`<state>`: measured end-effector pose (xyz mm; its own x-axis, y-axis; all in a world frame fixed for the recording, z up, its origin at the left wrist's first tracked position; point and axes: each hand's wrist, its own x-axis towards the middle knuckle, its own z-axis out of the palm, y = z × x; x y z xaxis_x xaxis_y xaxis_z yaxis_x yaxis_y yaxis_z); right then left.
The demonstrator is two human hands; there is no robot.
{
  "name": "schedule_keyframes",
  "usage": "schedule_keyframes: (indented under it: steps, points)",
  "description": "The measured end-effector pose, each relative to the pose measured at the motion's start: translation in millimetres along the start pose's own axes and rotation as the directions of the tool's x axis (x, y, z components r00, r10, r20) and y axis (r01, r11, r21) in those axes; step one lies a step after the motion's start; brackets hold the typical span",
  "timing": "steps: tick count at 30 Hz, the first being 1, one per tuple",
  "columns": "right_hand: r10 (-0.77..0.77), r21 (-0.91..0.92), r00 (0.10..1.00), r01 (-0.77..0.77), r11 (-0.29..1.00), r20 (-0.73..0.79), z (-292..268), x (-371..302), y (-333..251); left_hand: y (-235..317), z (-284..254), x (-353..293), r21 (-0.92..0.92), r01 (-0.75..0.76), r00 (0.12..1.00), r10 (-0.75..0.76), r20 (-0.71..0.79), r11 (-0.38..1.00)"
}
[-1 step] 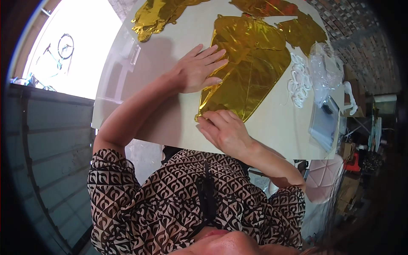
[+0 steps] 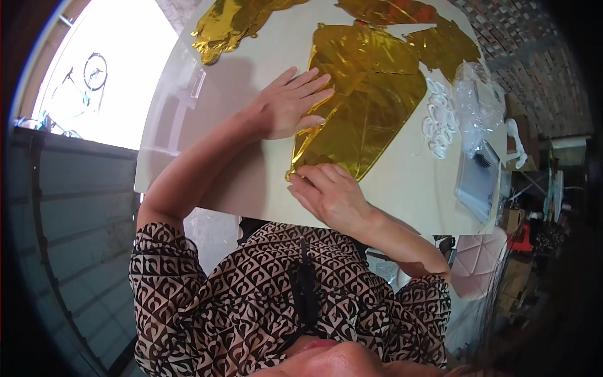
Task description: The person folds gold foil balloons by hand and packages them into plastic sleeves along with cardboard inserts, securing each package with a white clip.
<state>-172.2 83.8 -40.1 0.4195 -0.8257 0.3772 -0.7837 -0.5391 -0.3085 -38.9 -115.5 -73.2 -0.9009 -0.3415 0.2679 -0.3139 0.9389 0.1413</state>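
A flat gold foil balloon (image 2: 377, 119) lies on the pale table in front of me, with a fold along its left side. My left hand (image 2: 292, 103) rests flat on that left edge, fingers spread and fingertips on the foil. At the near corner, my right hand (image 2: 333, 193) has its fingers bent and pressed together over the foil's edge; its fingertips are partly hidden. A small gold tab (image 2: 289, 175) sticks out beside the right hand's fingers.
More gold foil pieces lie at the far left (image 2: 223, 31) and far right (image 2: 446, 50) of the table (image 2: 232, 182). On the right are a bundle of white ribbon (image 2: 440, 119), crumpled clear plastic (image 2: 480, 94) and a clear plastic bag (image 2: 477, 188) with a small dark item.
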Motion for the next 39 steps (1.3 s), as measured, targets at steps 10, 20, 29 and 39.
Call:
schedule_keyframes:
  steps: [10, 20, 29, 39]
  points:
    - [-0.082, 0.057, 0.993, 0.077, 0.995, 0.087, 0.0, 2.2, 11.0, 0.0, -1.3, 1.8, -0.018, -0.019, 1.0, 0.019, -0.004, 1.0]
    - [-0.101, 0.018, 0.993, 0.1, 0.995, 0.065, 5.2, -4.0, 14.6, -4.4, -16.7, 23.3, -0.049, 0.003, 0.997, 0.001, 0.08, 0.999]
    - [-0.094, 0.032, 0.992, 0.092, 0.995, 0.084, 4.6, 1.1, 8.9, -22.5, 10.9, 65.7, -0.091, 0.041, 0.976, -0.06, -0.211, 0.995]
    - [-0.095, 0.044, 0.994, 0.093, 0.995, 0.054, 8.0, -0.4, 5.1, -24.1, 20.3, 67.3, -0.06, 0.09, 0.979, -0.099, -0.178, 0.994]
